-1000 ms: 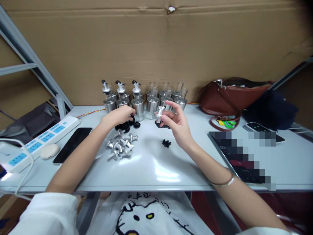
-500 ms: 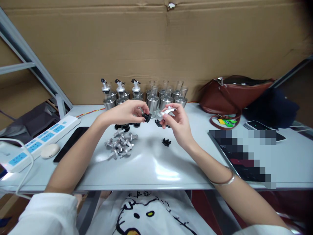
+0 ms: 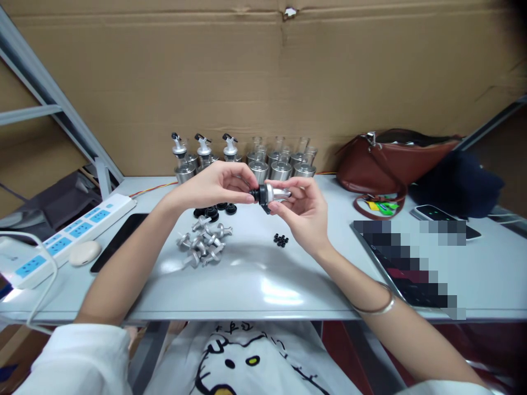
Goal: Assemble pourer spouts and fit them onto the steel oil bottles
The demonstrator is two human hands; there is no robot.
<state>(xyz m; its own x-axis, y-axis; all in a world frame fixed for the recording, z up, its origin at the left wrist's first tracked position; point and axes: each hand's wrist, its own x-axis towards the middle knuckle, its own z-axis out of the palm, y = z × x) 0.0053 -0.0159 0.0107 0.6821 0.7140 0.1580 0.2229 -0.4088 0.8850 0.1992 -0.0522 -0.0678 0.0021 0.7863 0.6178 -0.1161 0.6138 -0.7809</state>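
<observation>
My left hand pinches a black ribbed stopper between thumb and fingertips. A silver pour spout is closed in the fingers of my right hand, its tip pointing right. Spout and stopper meet end to end, in line, above the table; how deeply one sits in the other I cannot tell. Below my left wrist lies a pile of silver pour spouts, with several black stoppers just behind it. A cluster of small black caps rests below my right hand.
Glass and steel bottles stand behind my hands; three on the left carry spouts, those on the right have bare necks. A power strip, white round case and dark phone lie left; a brown bag and tablet right.
My hands have come together, bringing the black stopper against the base of the silver spout. Half a second ago the two parts were apart, and the spout was tilted differently.
</observation>
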